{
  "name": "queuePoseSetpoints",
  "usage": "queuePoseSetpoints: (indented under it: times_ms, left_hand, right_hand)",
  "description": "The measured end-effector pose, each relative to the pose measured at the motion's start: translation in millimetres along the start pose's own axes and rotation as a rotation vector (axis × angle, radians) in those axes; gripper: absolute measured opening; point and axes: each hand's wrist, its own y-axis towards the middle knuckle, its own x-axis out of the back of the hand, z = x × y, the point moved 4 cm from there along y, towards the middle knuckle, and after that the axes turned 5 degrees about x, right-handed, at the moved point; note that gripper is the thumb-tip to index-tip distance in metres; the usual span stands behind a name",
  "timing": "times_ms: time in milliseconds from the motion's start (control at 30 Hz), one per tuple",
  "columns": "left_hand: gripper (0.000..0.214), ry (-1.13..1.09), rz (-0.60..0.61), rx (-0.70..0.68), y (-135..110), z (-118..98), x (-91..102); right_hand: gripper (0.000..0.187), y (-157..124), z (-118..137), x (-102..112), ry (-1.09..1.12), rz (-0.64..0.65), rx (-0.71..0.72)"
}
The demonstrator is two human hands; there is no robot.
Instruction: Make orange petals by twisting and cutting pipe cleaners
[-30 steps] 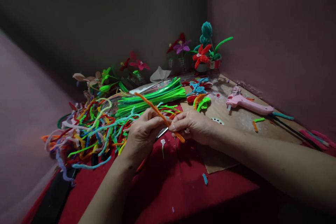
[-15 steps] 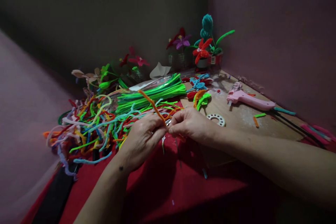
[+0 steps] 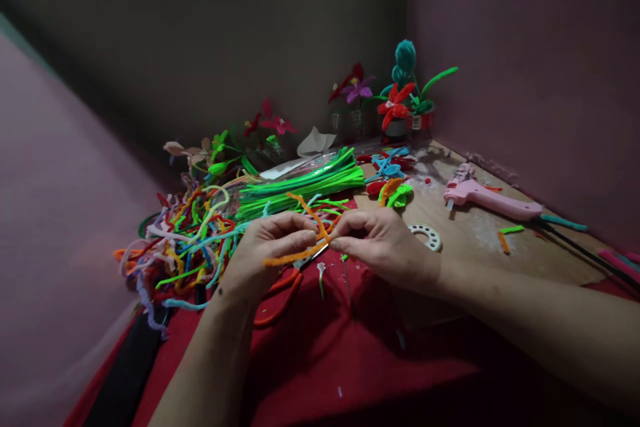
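Observation:
An orange pipe cleaner (image 3: 295, 257) is stretched between my hands, with two ends showing: one slants up above my left fingertips, the other runs low across in front of my left hand. My right hand (image 3: 385, 247) pinches it where the two ends meet. My left hand (image 3: 277, 240) is closed at its fingertips around the upper strand. Under my hands, scissors with orange handles (image 3: 280, 300) lie on the red cloth (image 3: 310, 373), blades partly covered by my fingers. A small green stem with a white tip (image 3: 321, 280) lies beside them.
Loose coloured pipe cleaners (image 3: 185, 240) are heaped at left, by a bundle of green ones (image 3: 305, 183). A pink glue gun (image 3: 495, 201) and a white ring with holes (image 3: 425, 237) lie on the brown board (image 3: 465, 260). Pipe-cleaner flowers (image 3: 395, 107) stand behind.
The view has shifted slightly. The orange pipe cleaner, earlier one strand rising from my hands, now shows a second end across my left hand. The scissors' handles have come into sight.

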Motion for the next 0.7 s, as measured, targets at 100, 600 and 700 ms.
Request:
queuePoseSetpoints:
  times_ms: [100,600,700]
  left_hand:
    - [0.011,0.148,-0.072,-0.326,-7,-16,-0.9]
    - [0.017,0.279,0.111,-0.051,-6,1,-14.8]
    - [0.019,0.199,0.138,-0.004,-2,7,-17.2]
  right_hand:
    - [0.005,1,-4,-1,0.227,0.015,-0.203]
    - [0.016,-7,13,-4,-0.359,0.072,0.288]
    - [0.015,-9,10,-6,-0.461,0.054,0.37]
